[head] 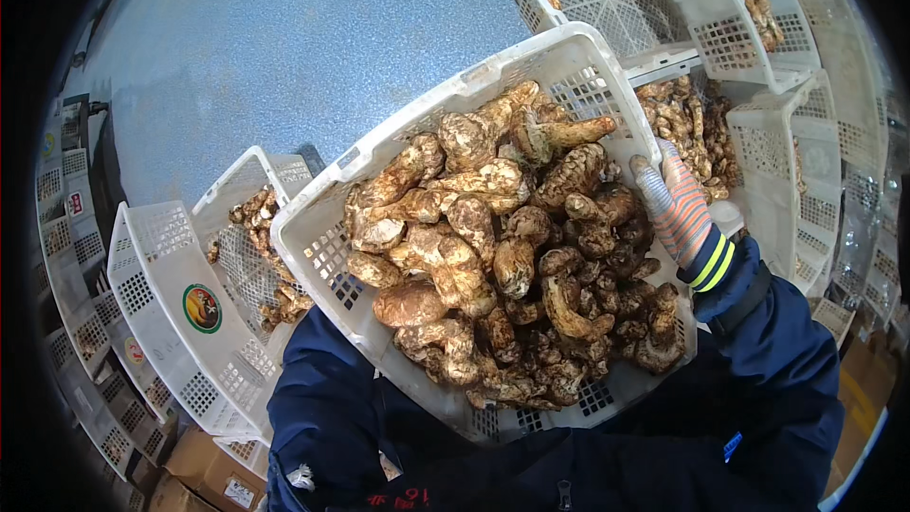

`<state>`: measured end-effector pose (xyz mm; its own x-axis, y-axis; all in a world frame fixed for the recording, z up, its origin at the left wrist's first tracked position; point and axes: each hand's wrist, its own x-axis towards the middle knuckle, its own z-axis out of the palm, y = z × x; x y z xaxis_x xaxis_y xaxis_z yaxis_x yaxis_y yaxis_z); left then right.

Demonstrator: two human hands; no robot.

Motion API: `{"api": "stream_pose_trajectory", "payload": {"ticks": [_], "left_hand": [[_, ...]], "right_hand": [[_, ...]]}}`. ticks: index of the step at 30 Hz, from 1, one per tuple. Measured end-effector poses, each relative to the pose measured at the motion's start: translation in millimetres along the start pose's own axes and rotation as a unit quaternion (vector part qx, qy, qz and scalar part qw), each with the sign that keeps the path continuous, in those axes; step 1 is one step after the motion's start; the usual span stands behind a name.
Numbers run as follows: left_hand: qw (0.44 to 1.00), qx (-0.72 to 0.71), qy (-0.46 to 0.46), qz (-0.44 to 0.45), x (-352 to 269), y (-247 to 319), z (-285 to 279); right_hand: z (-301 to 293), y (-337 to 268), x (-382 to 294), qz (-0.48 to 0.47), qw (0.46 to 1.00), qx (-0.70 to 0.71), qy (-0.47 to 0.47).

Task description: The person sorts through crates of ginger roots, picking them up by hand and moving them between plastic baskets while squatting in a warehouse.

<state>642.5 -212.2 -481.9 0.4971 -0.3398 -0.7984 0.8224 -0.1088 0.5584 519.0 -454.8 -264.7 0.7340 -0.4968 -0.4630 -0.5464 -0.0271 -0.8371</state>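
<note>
A white plastic crate [485,76] with perforated walls is tilted in front of my body. It is heaped with brown, soil-flecked matsutake-like mushrooms [469,227], thick-stemmed and lying in all directions. My right hand [672,210], in a striped knit glove, grips the crate's right-hand side, with the thumb near the rim and part of the hand hidden by the wall. My left hand is out of sight; that sleeve [320,363] runs in behind the crate's left side.
Crates with mushrooms stand on the left [163,284] and at the upper right [704,21]. Below the latter, another mushroom pile [686,121] lies beside my right hand. More crates [71,227] line the far left. Cardboard boxes [206,459] sit lower left. A blue speckled surface [298,43] spreads ahead.
</note>
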Motion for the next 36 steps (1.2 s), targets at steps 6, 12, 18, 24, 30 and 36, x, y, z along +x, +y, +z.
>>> {"api": "stream_pose_trajectory", "payload": {"ticks": [6, 12, 18, 24, 30, 36], "left_hand": [[1.0, -0.012, -0.016, 0.007, -5, 1, -2], [0.996, -0.061, -0.055, 0.024, -19, 11, -8], [0.966, -0.225, -0.115, 0.049, -62, 26, -61], [0.981, -0.112, -0.04, 0.151, -129, 54, -131], [0.942, 0.079, 0.211, 0.247, -216, 98, -155], [0.934, 0.06, 0.215, 0.28, -282, 111, -106]], "right_hand": [[-10, 13, 4, 0.004, 0.989, -0.145, -0.003], [-4, -42, -20, -0.299, 0.883, -0.354, 0.081], [90, -121, -32, -0.323, 0.871, -0.318, -0.192], [155, -78, -18, -0.285, 0.81, -0.493, -0.141], [130, -126, -30, -0.276, 0.76, -0.504, -0.304], [151, -81, -8, -0.329, 0.749, -0.555, -0.153]]}}
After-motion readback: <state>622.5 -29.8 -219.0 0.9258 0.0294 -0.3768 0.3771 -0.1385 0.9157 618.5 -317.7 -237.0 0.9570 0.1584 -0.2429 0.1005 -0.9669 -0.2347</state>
